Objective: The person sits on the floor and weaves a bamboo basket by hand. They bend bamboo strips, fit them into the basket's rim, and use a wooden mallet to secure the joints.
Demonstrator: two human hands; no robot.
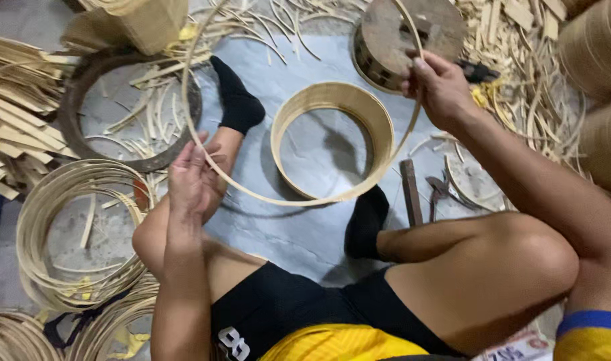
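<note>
I sit on the floor with both knees bent and black socks on my feet. My left hand pinches the near left part of a thin bamboo strip hoop. My right hand grips the same hoop at its far right side. The hoop is held up in the air, bent into a wide loop. Below it, between my feet, a wider bamboo ring band rests on the grey floor.
A round wooden drum form lies ahead of my right hand. A dark metal ring and coiled bamboo hoops lie at left. Loose bamboo strips and shavings litter both sides. A dark tool lies by my right foot.
</note>
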